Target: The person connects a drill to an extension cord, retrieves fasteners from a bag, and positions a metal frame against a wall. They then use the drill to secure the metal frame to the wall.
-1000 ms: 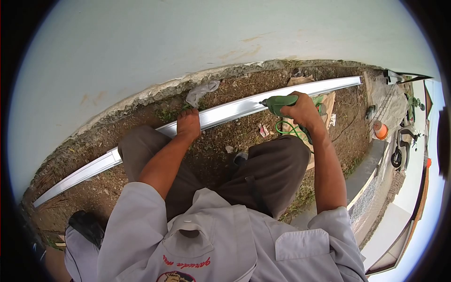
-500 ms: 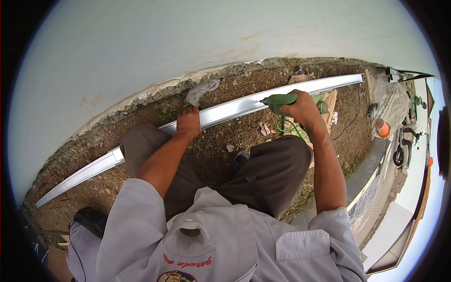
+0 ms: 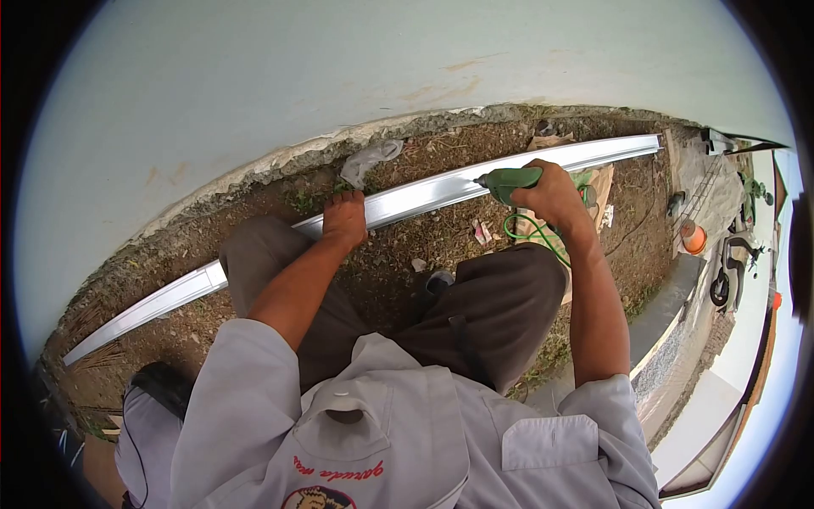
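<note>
A long, shiny metal channel point(image 3: 414, 201) lies across the view, from the lower left to the upper right. My left hand point(image 3: 344, 220) grips it near the middle, fingers curled over its far edge. In my right hand point(image 3: 555, 199) is a green power drill point(image 3: 511, 182), with the fist wrapped round its handle. The drill's tip points left and meets the channel's upper face in this view. From near the drill, a green cord point(image 3: 534, 229) loops down beside my right knee.
A pale wall point(image 3: 339, 68) rises beyond the channel, with a rough concrete foot. Crumpled plastic point(image 3: 370, 161) lies on the soil by the wall. Toward the right are an orange pot point(image 3: 694, 237) and a parked motorbike point(image 3: 733, 270). Another person's sleeve point(image 3: 151, 450) shows at lower left.
The whole view has shifted very slightly. Both hands keep their hold, and the drill tip stays at about the same spot on the channel.
</note>
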`<state>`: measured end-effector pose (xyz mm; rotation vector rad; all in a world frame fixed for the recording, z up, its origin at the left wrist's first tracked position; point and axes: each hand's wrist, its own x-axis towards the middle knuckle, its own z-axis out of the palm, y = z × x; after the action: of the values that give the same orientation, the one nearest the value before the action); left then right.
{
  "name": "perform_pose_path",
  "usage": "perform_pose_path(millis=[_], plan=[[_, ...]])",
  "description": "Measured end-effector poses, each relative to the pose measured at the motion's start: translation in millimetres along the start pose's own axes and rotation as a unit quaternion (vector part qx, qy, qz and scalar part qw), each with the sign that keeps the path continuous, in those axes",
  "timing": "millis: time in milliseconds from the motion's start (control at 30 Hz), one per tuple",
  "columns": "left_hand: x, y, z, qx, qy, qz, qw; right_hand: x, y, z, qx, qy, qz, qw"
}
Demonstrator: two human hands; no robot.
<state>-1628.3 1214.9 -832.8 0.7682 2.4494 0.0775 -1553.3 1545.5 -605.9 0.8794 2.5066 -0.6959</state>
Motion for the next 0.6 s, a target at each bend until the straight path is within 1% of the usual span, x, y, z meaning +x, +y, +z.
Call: perform_pose_path(millis=[167,400,500,600], plan=[[0.7,-1.5,3.2,-0.008,-0.005,0.003,1.0,2.9,3.5,2.9,0.0,0.0,0.001,1.0],[3.0,-5.0,12.9,-0.001,0.012,0.009,1.0,6.1,2.4,-3.0,0.023,-0.018,0.003,1.0],[6.1,-5.7,15.2,-0.001,0.015,0.006,1.0,1.6,-5.3,-8.9,0.037,-0.035,0.052,0.997],[5.9,-6.1,19.6,-0.004,0.017,0.005,1.0,4.7,1.7,-2.3,0.016,-0.009,0.008,1.0]])
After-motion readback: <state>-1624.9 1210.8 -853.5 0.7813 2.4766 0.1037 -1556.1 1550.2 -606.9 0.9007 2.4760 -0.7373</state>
